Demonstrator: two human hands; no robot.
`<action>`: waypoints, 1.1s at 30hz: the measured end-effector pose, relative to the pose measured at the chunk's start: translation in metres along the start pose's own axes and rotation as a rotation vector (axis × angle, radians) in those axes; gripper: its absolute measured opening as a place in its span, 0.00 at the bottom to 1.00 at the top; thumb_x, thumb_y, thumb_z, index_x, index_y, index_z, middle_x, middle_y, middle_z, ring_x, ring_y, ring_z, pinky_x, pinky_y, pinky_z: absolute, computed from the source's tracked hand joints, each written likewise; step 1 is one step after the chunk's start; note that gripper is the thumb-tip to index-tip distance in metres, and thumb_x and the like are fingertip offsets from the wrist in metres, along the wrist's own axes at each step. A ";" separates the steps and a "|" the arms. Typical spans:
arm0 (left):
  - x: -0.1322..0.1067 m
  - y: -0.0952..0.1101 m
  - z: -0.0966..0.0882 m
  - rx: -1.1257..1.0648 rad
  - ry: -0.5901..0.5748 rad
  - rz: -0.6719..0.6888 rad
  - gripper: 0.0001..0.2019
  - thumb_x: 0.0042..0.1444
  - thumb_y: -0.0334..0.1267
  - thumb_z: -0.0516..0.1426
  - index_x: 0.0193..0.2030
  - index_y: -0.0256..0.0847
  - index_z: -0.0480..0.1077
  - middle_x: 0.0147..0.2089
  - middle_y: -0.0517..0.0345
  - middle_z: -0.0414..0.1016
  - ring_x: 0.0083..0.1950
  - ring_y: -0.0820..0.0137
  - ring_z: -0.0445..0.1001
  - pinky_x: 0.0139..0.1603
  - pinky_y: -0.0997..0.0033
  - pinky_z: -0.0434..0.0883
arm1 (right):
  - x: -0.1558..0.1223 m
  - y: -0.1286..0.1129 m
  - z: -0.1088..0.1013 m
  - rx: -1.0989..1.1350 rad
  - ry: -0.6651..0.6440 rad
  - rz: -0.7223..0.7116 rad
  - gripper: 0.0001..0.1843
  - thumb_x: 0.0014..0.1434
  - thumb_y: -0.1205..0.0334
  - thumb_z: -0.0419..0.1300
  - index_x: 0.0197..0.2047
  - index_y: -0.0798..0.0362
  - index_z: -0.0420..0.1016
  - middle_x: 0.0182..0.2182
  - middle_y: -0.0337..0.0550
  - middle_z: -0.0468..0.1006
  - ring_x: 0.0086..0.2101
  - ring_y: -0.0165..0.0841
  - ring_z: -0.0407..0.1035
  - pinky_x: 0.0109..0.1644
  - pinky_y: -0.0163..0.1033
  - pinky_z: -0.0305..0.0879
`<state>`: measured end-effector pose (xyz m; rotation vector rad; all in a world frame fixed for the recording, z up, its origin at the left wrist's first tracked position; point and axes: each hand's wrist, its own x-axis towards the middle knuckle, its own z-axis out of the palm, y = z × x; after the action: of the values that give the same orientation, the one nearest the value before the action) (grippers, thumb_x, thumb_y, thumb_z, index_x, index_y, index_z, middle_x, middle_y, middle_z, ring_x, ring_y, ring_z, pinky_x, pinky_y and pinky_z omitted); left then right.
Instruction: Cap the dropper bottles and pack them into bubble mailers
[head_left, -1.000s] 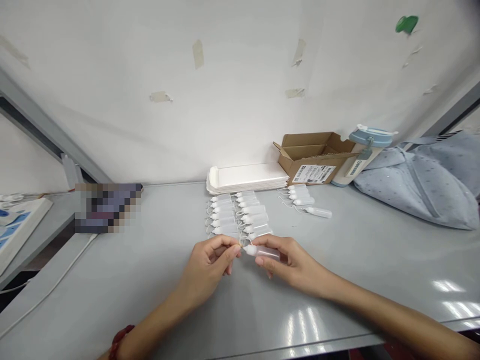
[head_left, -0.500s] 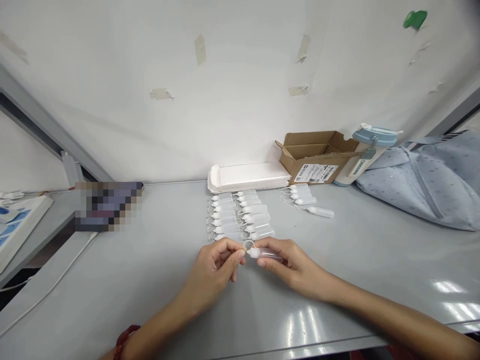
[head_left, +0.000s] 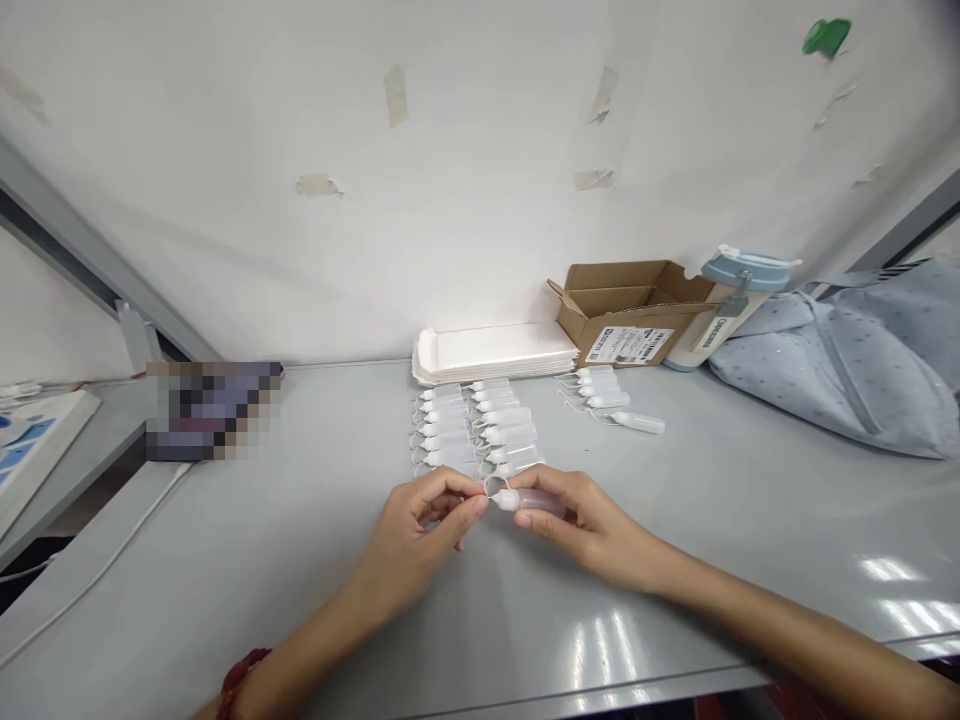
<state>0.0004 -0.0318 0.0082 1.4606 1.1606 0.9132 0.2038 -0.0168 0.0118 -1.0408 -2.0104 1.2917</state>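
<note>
My right hand (head_left: 577,520) is closed round a small translucent dropper bottle (head_left: 529,501) with a white tip, held sideways just above the grey table (head_left: 300,560). My left hand (head_left: 424,525) pinches at the bottle's tip, where a thin ring or cap loop (head_left: 495,487) sits. Just beyond my hands lie two neat rows of the same small bottles (head_left: 472,428), tips pointing left. A smaller group of bottles (head_left: 607,402) lies further right.
A stack of white trays (head_left: 495,352) rests against the back wall. To its right stand an open cardboard box (head_left: 626,310), a blue-lidded tumbler (head_left: 724,310) and a light blue bag (head_left: 840,360). A white cable (head_left: 97,575) runs along the left.
Both hands stay together on the same bottle; my fingers have shifted slightly at its tip. The view has drifted a little.
</note>
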 end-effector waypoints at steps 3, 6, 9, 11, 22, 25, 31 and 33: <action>0.000 -0.002 0.001 0.006 -0.013 0.008 0.07 0.55 0.41 0.57 0.32 0.40 0.71 0.25 0.64 0.67 0.25 0.76 0.64 0.27 0.77 0.66 | 0.000 0.001 -0.004 -0.061 -0.010 -0.032 0.13 0.60 0.55 0.54 0.44 0.53 0.70 0.33 0.39 0.74 0.30 0.29 0.65 0.30 0.32 0.58; 0.000 -0.004 0.002 -0.008 -0.011 -0.011 0.09 0.54 0.41 0.58 0.41 0.43 0.69 0.31 0.63 0.69 0.26 0.76 0.66 0.28 0.75 0.68 | 0.009 0.001 -0.019 -0.157 0.022 -0.077 0.13 0.61 0.55 0.54 0.46 0.52 0.69 0.38 0.42 0.75 0.35 0.31 0.68 0.34 0.33 0.62; 0.001 -0.003 0.002 -0.012 0.032 -0.022 0.14 0.54 0.42 0.58 0.47 0.44 0.67 0.34 0.62 0.69 0.27 0.76 0.66 0.29 0.75 0.68 | 0.030 0.006 -0.042 -0.299 0.122 -0.117 0.14 0.61 0.56 0.53 0.48 0.52 0.69 0.41 0.44 0.75 0.37 0.33 0.69 0.37 0.35 0.64; 0.002 -0.002 0.001 -0.016 0.076 -0.039 0.13 0.54 0.43 0.57 0.46 0.43 0.67 0.33 0.62 0.69 0.26 0.76 0.65 0.29 0.75 0.68 | 0.049 0.011 -0.056 -0.398 0.175 -0.151 0.15 0.61 0.58 0.53 0.50 0.52 0.69 0.43 0.45 0.74 0.39 0.34 0.68 0.38 0.37 0.64; 0.006 -0.002 0.000 -0.062 0.120 -0.084 0.12 0.56 0.43 0.55 0.44 0.41 0.67 0.28 0.63 0.69 0.23 0.76 0.65 0.26 0.76 0.65 | 0.101 0.034 -0.056 -0.569 0.030 -0.240 0.18 0.61 0.61 0.50 0.52 0.56 0.69 0.40 0.50 0.70 0.41 0.38 0.66 0.45 0.44 0.63; 0.007 -0.002 -0.001 -0.084 0.118 -0.093 0.12 0.56 0.43 0.54 0.44 0.40 0.67 0.27 0.64 0.69 0.22 0.77 0.64 0.26 0.76 0.64 | 0.098 0.035 -0.055 -0.566 0.014 -0.268 0.17 0.62 0.60 0.50 0.52 0.54 0.70 0.42 0.49 0.70 0.45 0.39 0.65 0.49 0.45 0.62; 0.008 -0.002 -0.003 -0.085 0.145 -0.092 0.12 0.55 0.43 0.54 0.43 0.39 0.67 0.26 0.63 0.69 0.22 0.77 0.64 0.26 0.75 0.63 | 0.093 0.035 -0.061 -0.543 0.058 -0.308 0.16 0.64 0.60 0.48 0.48 0.51 0.74 0.45 0.47 0.73 0.48 0.38 0.65 0.53 0.46 0.60; 0.008 -0.002 -0.004 -0.081 0.157 -0.087 0.12 0.55 0.43 0.54 0.42 0.39 0.67 0.27 0.63 0.69 0.22 0.77 0.63 0.26 0.74 0.62 | 0.087 0.035 -0.065 -0.540 0.101 -0.305 0.16 0.64 0.60 0.47 0.46 0.50 0.74 0.46 0.46 0.74 0.48 0.38 0.66 0.53 0.47 0.60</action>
<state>-0.0016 -0.0226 0.0069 1.2812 1.2773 1.0166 0.2158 0.0970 0.0082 -0.9458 -2.3838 0.5379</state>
